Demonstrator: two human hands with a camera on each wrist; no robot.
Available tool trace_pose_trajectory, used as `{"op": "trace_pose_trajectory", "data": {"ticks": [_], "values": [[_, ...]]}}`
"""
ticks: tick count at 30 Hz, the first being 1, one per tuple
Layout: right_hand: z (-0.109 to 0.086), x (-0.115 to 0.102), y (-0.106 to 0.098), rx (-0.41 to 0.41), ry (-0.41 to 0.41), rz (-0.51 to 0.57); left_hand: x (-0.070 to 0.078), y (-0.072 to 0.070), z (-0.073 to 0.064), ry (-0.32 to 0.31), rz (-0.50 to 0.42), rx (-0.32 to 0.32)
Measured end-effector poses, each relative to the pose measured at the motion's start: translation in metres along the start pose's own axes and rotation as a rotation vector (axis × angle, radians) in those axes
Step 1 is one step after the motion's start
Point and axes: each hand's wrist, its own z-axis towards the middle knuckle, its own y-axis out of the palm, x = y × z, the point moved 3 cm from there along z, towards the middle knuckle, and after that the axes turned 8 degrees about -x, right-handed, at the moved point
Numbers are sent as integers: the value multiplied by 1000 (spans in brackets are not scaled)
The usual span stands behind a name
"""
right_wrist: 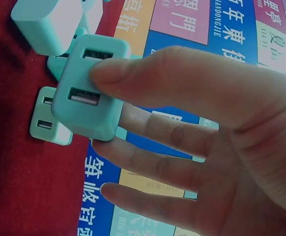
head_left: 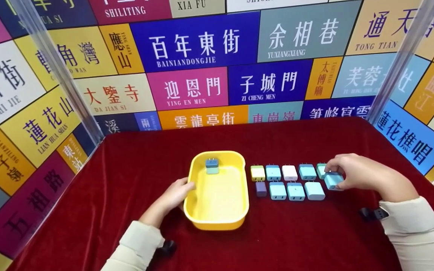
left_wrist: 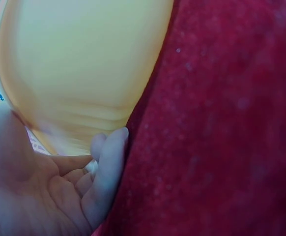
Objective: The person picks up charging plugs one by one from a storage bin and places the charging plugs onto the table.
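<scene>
A yellow plastic tub (head_left: 217,227) stands on the cloth, with a blue charger (head_left: 212,163) and a pale green one (head_left: 212,170) at its far end. My left hand (head_left: 175,194) grips the tub's left rim, thumb over the edge; the left wrist view shows curled fingers (left_wrist: 106,172) against its outer wall. On the right, my right hand (head_left: 358,171) pinches a light-blue USB charger (head_left: 333,181), which looks teal with two ports in the right wrist view. Thumb and fingers hold it at the right end of the charger rows, partly covering a green charger (head_left: 321,171).
Two rows of chargers lie right of the tub, among them a yellow-green one (head_left: 257,173), a white one (head_left: 289,172), a purple one (head_left: 261,189) and several blue ones. Dark red cloth (head_left: 277,237) covers the table. Colourful sign-printed walls (head_left: 194,41) enclose the back and sides.
</scene>
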Motion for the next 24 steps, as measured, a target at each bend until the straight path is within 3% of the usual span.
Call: {"op": "trace_pose_trajectory", "data": {"ticks": [24], "values": [[10, 7, 17, -97, 49, 11, 0, 0, 0, 4, -7, 1]]}}
